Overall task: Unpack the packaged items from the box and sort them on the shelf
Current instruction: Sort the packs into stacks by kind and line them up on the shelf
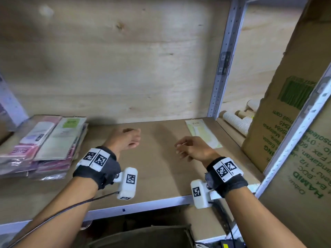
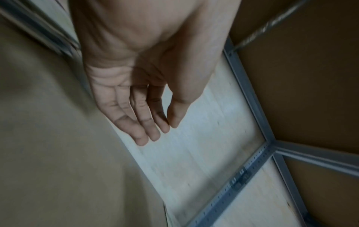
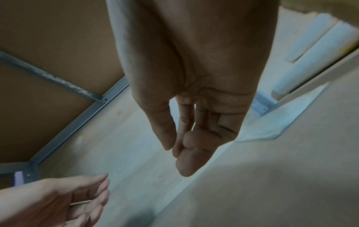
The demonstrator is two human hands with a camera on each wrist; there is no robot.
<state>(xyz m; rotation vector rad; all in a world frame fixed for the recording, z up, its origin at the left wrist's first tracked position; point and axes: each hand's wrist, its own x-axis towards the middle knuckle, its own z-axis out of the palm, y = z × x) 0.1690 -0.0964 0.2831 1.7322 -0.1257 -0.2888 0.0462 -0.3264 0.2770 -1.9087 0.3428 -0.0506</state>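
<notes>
Both hands hover empty over the brown shelf board [image 1: 157, 163]. My left hand [image 1: 128, 138] is relaxed with straight fingers [image 2: 147, 122], just right of a stack of pink and green packaged items [image 1: 48, 144] at the shelf's left. My right hand [image 1: 188, 149] hangs loosely, fingers [image 3: 190, 150] slightly bent and holding nothing, beside a single pale green packet [image 1: 202, 133] lying flat at the back right corner; the same packet [image 3: 287, 116] shows in the right wrist view. The top edge of the cardboard box [image 1: 143, 235] shows below the shelf.
A plywood back wall [image 1: 116, 59] closes the bay. A perforated metal upright [image 1: 222, 65] divides it from the neighbouring bay, which holds stacked paper cups [image 1: 236, 122] and a large printed carton [image 1: 290, 108]. The white front rail [image 1: 143, 204] edges the shelf.
</notes>
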